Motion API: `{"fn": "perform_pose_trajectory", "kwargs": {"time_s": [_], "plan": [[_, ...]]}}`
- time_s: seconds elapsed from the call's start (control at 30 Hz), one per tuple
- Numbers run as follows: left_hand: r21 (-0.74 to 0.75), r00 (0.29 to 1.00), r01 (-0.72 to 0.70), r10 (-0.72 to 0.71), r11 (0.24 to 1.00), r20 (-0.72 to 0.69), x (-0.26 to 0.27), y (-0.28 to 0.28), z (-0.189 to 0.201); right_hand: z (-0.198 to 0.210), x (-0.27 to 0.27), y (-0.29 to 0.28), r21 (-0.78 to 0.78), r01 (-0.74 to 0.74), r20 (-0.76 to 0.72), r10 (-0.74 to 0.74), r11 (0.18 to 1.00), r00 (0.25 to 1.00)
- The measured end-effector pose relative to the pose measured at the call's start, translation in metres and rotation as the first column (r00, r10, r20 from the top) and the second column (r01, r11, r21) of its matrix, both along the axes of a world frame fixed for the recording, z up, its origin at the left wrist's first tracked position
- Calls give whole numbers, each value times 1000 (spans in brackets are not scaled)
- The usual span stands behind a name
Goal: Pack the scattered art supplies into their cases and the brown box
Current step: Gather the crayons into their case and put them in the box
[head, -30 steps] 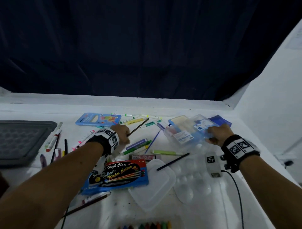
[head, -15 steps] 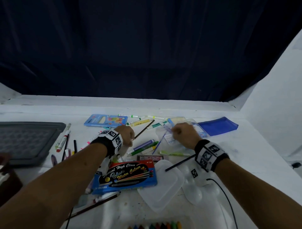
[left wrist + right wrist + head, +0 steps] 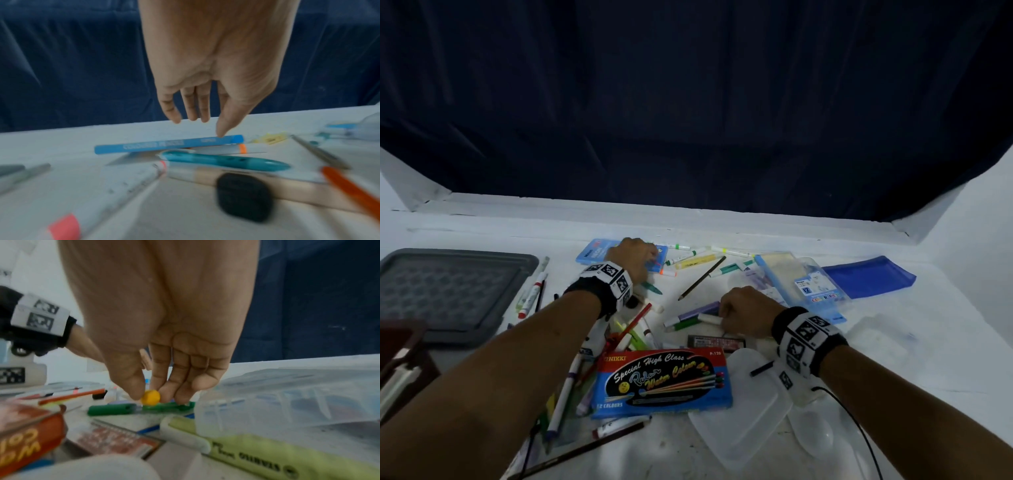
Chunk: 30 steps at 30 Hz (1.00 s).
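Observation:
My left hand reaches to the far side of the table, over a flat blue coloured-pencil box. Its fingers are straight, and the thumb tip touches the top edge of the box. My right hand is down among the loose markers at the middle. Thumb and fingers pinch the end of a white marker with a yellow cap end. Beside it lie a green marker and a purple one. The clear marker case lies to the right. The brown box shows at the left edge.
A red and blue water-colour box lies near me amid pens and pencils. There is a grey tray at left, a blue lid at far right and clear plastic lids at front right. A yellow highlighter lies by the case.
My right hand let go of the clear case and moved left to pinch a marker. My left hand moved away from the pencil and forward onto the blue pencil box.

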State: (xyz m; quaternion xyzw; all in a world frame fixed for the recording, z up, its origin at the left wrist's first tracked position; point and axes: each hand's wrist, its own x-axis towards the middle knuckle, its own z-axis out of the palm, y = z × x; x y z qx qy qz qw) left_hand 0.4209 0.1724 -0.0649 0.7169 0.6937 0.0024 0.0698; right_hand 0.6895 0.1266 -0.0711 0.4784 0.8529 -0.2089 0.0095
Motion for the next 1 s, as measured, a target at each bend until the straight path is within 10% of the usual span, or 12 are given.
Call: {"fn": "perform_pose_trajectory", "kwargs": {"time_s": [0.13,0.47,0.7,1.0], "plan": [[-179,990,-67,43,982,-136,-31,7,-6,6,1,3,26,74,-200,-67,997,978],[251,945,-318,326,914,13,-106,-18,25,17,-11,1,10,194,-363,-177,981,915],[-35,981,-175,177,984,79,-109,-49,18,34,-40,-12,62,243,-556,-169,968,814],[-10,960,-211,209,977,188,-83,-112,-6,54,-57,-48,-138,254,-634,-282,957,720]]}}
